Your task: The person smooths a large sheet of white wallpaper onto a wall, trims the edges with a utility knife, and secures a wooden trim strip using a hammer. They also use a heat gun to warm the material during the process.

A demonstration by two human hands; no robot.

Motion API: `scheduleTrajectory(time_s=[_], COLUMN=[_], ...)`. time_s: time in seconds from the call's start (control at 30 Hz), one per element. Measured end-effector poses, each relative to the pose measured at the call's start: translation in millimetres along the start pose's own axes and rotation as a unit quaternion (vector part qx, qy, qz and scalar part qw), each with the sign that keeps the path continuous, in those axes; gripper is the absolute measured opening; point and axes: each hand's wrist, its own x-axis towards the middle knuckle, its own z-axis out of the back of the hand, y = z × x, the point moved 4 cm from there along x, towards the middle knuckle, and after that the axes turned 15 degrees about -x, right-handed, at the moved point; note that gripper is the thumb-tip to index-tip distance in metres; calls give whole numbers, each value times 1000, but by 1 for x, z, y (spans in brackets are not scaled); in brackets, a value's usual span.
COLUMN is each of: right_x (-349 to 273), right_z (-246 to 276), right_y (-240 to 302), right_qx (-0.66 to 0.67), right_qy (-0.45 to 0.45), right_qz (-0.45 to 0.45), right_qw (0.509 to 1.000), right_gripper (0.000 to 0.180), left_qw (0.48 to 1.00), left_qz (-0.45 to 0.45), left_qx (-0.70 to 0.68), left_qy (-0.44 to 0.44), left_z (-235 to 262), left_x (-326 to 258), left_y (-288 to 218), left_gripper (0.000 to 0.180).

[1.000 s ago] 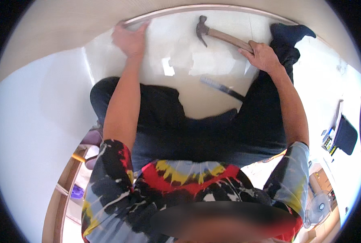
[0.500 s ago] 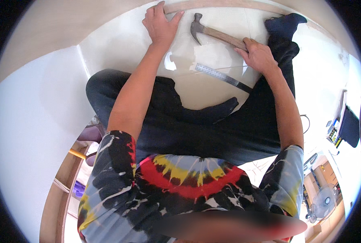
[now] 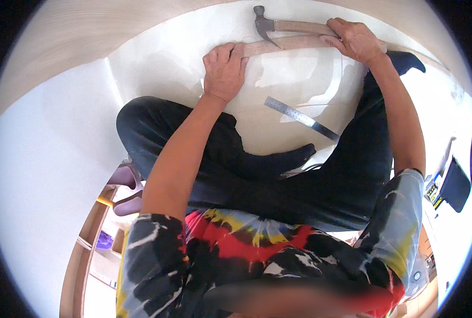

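The person's two hands were apart, both at the far side of the floor space in front of the body. The left hand (image 3: 225, 71) was clamped on the left end of a flat wooden strip (image 3: 291, 43), its fingers curled over the wood. The strip ran from there to the right, passing by the right hand (image 3: 356, 41), which was closed around the handle of a claw hammer (image 3: 299, 26). The right thumb lay against or just beside the strip; whether that hand also gripped it could not be told. The hammer lay along the far side of the strip, its head to the left and its claw pointing near, the claw's tip overlapping the strip in view. Nearer, a metal ruler (image 3: 302, 117) rested at a slant on the pale floor (image 3: 265, 130), its right end close to the right leg (image 3: 360, 153). The left leg (image 3: 177, 132) was bent, with a dark-socked foot (image 3: 283, 159) on the near side of the ruler. Purple shoes (image 3: 127, 205) were at the near left, beside a wooden shelf (image 3: 79, 265), and a fan (image 3: 417, 276) showed at the near right, partly hidden by the sleeve (image 3: 397, 212).
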Motion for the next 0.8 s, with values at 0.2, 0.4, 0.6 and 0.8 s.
scheduleTrajectory(time_s=[0.2,0.4,0.6,0.8], right_x=[19,17,15,19], right_z=[-9,-17,-31,-40], right_y=[-4,-27,-2,-18], right_qx=[27,-36,22,15], right_qy=[23,24,94,65], right_qz=[70,56,-12,-48], right_qw=[997,997,995,997], right_gripper=[39,36,48,47], left_qw=[995,969,974,973], left_qz=[-77,-182,-157,-174], left_qx=[-11,-44,-18,-25], left_qy=[58,158,164,149], left_z=[7,7,9,4], left_x=[-11,-2,-4,-2], left_y=[-4,-23,-15,-21], left_gripper=[38,42,45,42])
